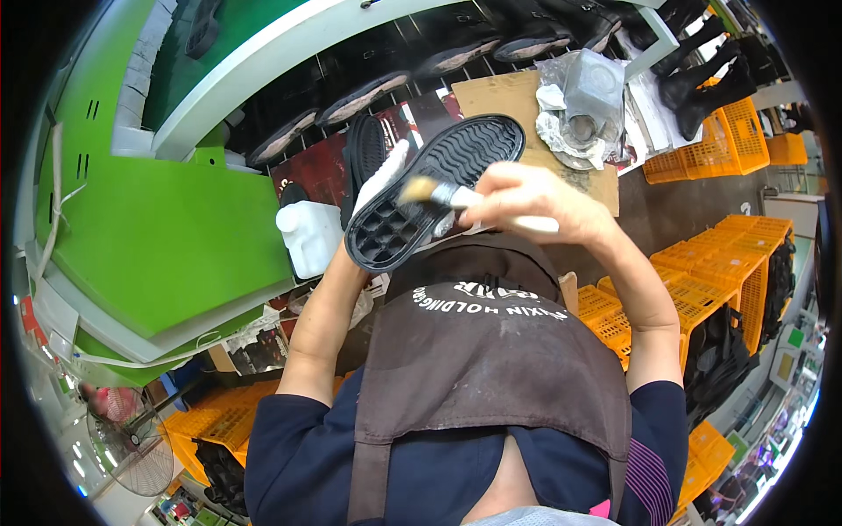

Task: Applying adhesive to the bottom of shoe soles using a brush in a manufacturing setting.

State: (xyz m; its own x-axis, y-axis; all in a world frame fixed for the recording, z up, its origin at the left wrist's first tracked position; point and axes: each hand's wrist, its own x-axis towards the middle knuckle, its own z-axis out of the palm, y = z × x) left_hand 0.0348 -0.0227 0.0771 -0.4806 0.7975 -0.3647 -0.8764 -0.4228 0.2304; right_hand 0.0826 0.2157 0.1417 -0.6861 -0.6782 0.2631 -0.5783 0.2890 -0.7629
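Now one black sole [438, 188] in gloved left hand [386, 180], one brush [447, 195] in right hand [526, 206] fingers.

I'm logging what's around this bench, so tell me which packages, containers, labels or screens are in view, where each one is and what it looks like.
White jug: left of the sole, squarish plastic with a cap.
Clear bag: on the cardboard at top, crumpled, holding round metal cans.
Apron print: curved white lettering on the brown apron's chest.
Orange crates: stacked at right, slotted plastic.
Screens: small, far right edge, too small to describe.
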